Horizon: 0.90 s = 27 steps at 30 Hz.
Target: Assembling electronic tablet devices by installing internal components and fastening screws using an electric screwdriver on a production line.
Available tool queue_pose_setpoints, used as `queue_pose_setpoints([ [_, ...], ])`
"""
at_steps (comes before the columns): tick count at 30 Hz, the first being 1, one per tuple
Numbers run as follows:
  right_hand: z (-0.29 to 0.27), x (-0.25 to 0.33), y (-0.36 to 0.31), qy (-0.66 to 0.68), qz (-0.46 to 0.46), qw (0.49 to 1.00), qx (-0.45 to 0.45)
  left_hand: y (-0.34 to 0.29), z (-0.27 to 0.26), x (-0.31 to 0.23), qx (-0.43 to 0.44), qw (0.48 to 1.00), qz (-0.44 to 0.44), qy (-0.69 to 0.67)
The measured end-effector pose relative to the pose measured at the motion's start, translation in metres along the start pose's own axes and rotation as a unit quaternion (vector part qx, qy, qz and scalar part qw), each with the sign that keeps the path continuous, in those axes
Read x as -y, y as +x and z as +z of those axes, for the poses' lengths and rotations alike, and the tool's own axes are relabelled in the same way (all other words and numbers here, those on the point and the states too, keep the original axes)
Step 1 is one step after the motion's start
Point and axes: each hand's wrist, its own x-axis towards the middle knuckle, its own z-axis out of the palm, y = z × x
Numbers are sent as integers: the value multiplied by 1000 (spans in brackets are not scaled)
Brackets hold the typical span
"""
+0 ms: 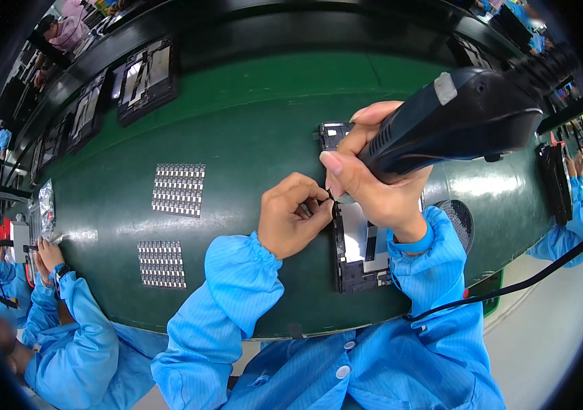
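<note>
An opened flat electronic device (354, 229), black-framed with a silvery plate inside, lies on the green table in front of me. My left hand (291, 215) is closed in a pinch at its left edge; what the fingertips hold, if anything, is hidden. My right hand (383, 195) grips a thick black hand-held tool (441, 123) with vent slits and a ribbed hose, tilted above the device. Its working end is hidden by the fingers, whose tips are close to my left fingertips. The right hand and sleeve cover part of the device.
Two sheets of small dark parts (178, 190) (161, 264) lie left on the green table (237, 143). More opened devices (146, 78) stand along the far left. A round dark mesh item (459, 222) sits by my right sleeve. A black cable (517, 281) crosses at right. A co-worker's hands (49, 258) are at far left.
</note>
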Motion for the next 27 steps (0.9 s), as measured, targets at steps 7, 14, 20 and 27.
queue_pose_setpoints([
  [7,2,1,0,-1,9,1000,-2,-2,0,5,-16,1000,15,2],
  [14,-11,-5,23,-12,28,999,-40,0,-17,-8,46,994,2,95],
  [20,-2,-18,23,19,70,995,-63,-5,-13,-4,58,989,26,135],
  [27,-1,-22,24,3,64,997,-50,-5,-14,-2,61,989,8,133],
])
